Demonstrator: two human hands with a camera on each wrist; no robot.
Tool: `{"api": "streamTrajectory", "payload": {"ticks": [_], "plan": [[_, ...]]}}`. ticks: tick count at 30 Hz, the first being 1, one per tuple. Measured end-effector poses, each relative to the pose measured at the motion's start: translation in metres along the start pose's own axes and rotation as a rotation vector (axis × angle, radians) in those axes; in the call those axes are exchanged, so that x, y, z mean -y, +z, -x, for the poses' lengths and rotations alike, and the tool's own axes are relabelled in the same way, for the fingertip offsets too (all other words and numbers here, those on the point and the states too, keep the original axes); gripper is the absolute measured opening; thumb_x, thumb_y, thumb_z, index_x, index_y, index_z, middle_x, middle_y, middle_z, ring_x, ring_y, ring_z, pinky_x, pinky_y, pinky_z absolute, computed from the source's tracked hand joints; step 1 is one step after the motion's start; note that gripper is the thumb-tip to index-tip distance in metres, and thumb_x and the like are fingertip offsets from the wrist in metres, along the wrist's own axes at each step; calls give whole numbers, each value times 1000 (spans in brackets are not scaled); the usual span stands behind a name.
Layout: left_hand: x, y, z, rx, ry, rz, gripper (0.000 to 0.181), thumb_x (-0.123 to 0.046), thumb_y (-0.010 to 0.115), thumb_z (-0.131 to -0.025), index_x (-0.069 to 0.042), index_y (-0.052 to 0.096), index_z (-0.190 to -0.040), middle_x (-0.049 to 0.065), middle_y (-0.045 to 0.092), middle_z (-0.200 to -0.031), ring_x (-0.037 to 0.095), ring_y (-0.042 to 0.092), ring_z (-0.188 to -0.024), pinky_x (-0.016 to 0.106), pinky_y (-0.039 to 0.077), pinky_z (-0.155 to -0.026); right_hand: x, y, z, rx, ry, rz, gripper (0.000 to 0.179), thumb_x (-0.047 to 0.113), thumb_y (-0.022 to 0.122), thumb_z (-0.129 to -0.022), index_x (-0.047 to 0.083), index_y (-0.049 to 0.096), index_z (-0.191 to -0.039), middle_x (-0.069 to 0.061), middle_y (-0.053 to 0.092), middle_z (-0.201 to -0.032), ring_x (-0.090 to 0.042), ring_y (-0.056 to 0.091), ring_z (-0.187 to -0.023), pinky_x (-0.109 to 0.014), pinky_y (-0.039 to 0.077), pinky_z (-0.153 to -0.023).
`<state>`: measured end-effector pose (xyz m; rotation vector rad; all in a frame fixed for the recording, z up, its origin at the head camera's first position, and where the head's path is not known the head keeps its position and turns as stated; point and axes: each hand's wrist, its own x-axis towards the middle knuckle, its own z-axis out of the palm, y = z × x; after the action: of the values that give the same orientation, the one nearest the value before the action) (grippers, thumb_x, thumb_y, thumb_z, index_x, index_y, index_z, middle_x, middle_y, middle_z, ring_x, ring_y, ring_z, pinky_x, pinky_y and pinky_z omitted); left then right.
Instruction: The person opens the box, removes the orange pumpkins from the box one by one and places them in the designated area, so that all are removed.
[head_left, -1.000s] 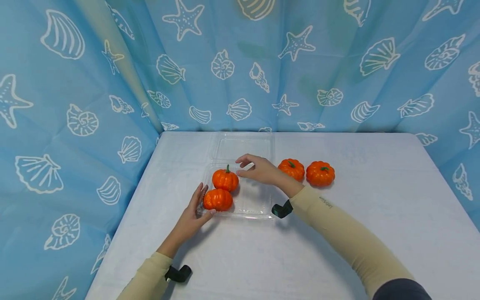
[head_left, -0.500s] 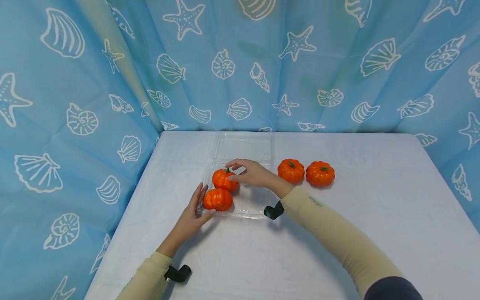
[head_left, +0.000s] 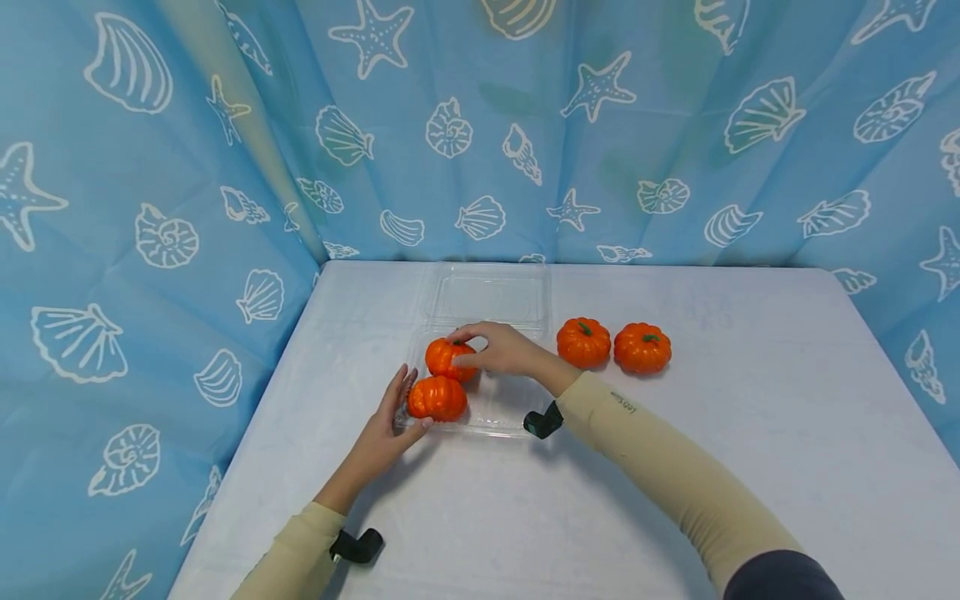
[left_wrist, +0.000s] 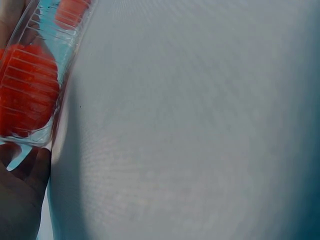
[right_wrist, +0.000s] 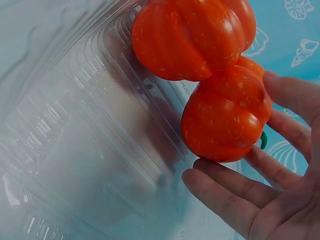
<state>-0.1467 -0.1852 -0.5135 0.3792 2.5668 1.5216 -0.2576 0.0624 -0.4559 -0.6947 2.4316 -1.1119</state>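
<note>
An orange toy pumpkin with a green stem (head_left: 441, 358) sits in the back left of a clear plastic clamshell box (head_left: 506, 404). My right hand (head_left: 498, 348) holds this pumpkin from the right; in the right wrist view the thumb and fingers bend round its stem side. A second orange pumpkin (head_left: 437, 399) lies on its side in the front left corner, against the first. My left hand (head_left: 382, 442) rests at the box's left front corner, thumb along the front and fingers straight along the left side. The left wrist view shows its fingers (left_wrist: 37, 167) beside the box wall.
Two more orange pumpkins, the nearer one (head_left: 583, 342) and the farther one (head_left: 642, 348), stand on the white table right of the box. The box's lid (head_left: 487, 296) lies folded back behind it. A blue shell-print curtain (head_left: 555, 167) hangs behind and at the left.
My right hand has moved left from beside the back pumpkin, and its thumb and fingers have closed round it. That pumpkin's stem has tipped slightly. My left hand has stayed put.
</note>
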Motion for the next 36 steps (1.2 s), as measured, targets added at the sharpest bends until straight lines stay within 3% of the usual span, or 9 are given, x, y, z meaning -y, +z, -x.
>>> {"api": "streamTrajectory", "payload": {"ticks": [15, 30, 36], "plan": [[-1, 1, 0, 5, -16, 9, 94, -28, 72, -96, -14, 9, -165, 6, 28, -166, 30, 24, -153, 65, 13, -119, -7, -3, 4, -11, -60, 11, 41, 18, 75, -94, 13, 67, -134, -6, 63, -134, -24, 55, -128, -35, 54, -99], [-2, 3, 0, -14, -26, -13, 95, -31, 73, -95, -13, 11, -165, 8, 28, -166, 30, 27, -152, 62, 16, -120, -20, -15, 23, -12, -73, 95, 34, 19, 76, -93, 16, 71, -126, -6, 61, -135, -25, 56, -125, -38, 52, -102], [-1, 2, 0, -13, -36, -19, 95, -29, 73, -95, -15, 10, -165, 8, 27, -166, 30, 27, -152, 64, 17, -119, -24, -21, 31, 6, -71, 67, 33, 13, 73, -92, 14, 70, -125, -6, 62, -134, -26, 57, -123, -42, 50, -105]]}}
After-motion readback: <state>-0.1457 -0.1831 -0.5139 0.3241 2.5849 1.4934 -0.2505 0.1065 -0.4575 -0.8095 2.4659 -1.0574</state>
